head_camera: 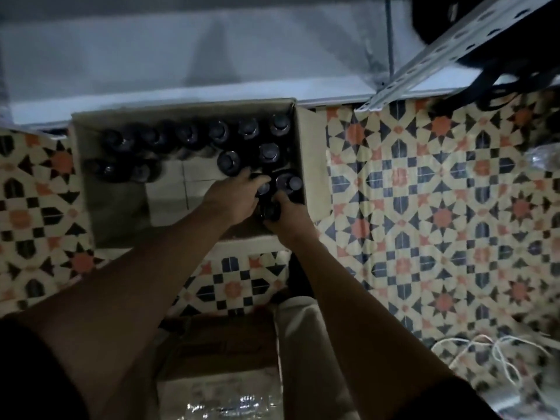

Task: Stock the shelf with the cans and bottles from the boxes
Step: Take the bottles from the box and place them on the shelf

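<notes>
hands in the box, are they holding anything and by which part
Both hands are on dark bottles in the cardboard box: the left hand at a bottle top, the right hand around another bottle.

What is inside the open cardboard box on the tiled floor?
The cardboard box holds upright dark bottles, seen cap-up, and bare pale dividers. The left hand and right hand cover the near-right bottles.

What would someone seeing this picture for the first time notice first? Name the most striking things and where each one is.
Both hands reach into an open cardboard box at centre: the left hand and right hand grip dark bottles in its near right corner. More dark bottles line the box's far side. Around it spreads a boldly patterned tiled floor, with a pale shelf above.
</notes>
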